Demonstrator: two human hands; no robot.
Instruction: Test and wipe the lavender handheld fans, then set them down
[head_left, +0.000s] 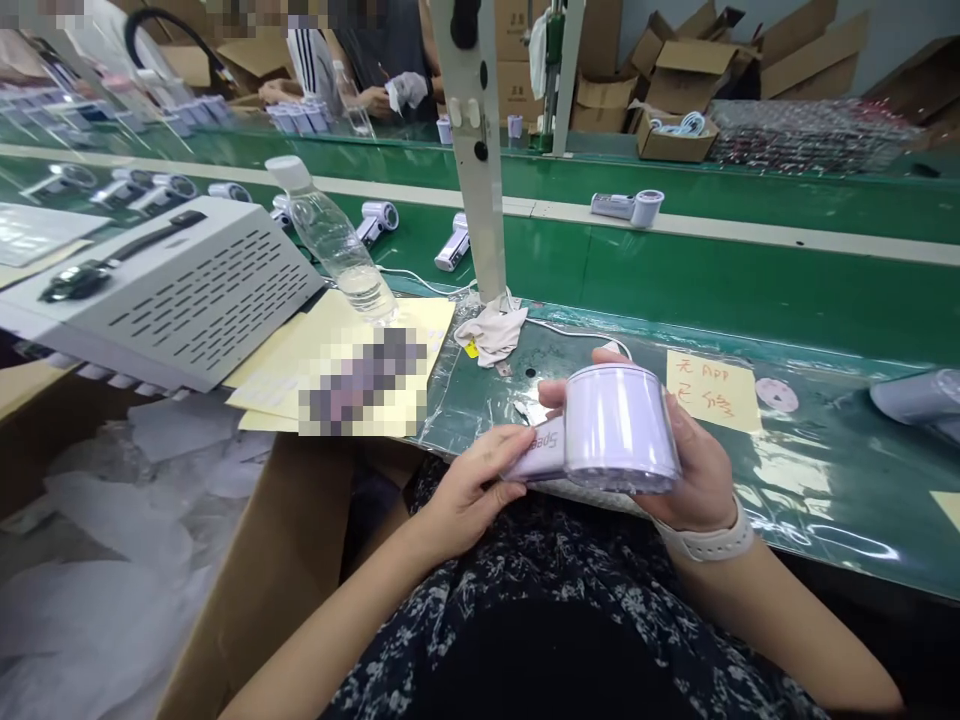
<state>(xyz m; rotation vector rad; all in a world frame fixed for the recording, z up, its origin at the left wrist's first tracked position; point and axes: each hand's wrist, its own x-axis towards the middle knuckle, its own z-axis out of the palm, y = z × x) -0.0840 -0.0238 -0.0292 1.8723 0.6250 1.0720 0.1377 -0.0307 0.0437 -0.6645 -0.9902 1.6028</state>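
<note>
A lavender hair-dryer-shaped device (621, 428) with a glossy round head is held in front of my body, just above the bench's near edge. My left hand (480, 480) pinches the end of its short handle (546, 450), which carries dark lettering beginning "Spee". Around the far and right side of the round head wraps my right hand (701, 465), wearing a pale wristband; some of its fingers show behind the head. Beyond the device lie a crumpled cloth (491, 333) and a yellow paper with red handwriting (712, 390).
A water bottle (334, 240) stands tilted in view on yellow papers (259, 395), beside a grey vented box (202, 290). A metal post (480, 190) rises ahead. Similar devices (630, 207) lie on the green conveyor (750, 275). A carton of white wrapping (135, 510) is at left; people sit opposite.
</note>
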